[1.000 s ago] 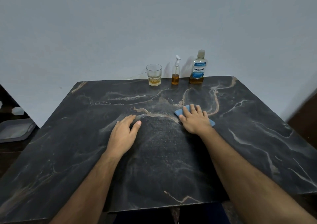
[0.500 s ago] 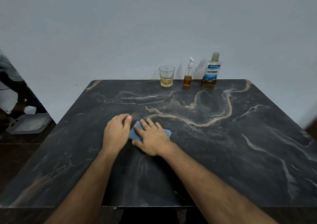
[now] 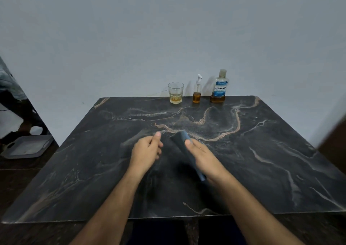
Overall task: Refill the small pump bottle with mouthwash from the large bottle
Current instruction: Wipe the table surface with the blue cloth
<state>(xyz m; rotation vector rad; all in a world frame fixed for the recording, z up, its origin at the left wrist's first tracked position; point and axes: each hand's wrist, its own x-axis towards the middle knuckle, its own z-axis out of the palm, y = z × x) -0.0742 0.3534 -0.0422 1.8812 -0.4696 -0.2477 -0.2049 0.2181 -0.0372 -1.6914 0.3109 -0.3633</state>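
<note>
Right hand (image 3: 203, 157) is gripping a blue cloth (image 3: 182, 141), lifted off the dark marble tabletop (image 3: 262, 151). Left hand (image 3: 147, 151) is loosely curled and holds nothing, just beside the cloth. At the far edge, well apart from both hands: glass (image 3: 175, 93), small pump bottle (image 3: 197, 91), large bottle (image 3: 219, 87), in a row, all upright and capped.

— What sort of place is this?
— A plain room in a home, it seems. A dark marble table (image 3: 262, 151) stands against a bare pale wall (image 3: 168, 29).
— Anything else?
— Beyond the right hand (image 3: 203, 157), by the wall, stand a glass (image 3: 175, 93), a pump bottle (image 3: 197, 93) and a mouthwash bottle (image 3: 219, 87). Far left of the left hand (image 3: 146, 151), a grey tray (image 3: 28, 147) lies on the floor.
</note>
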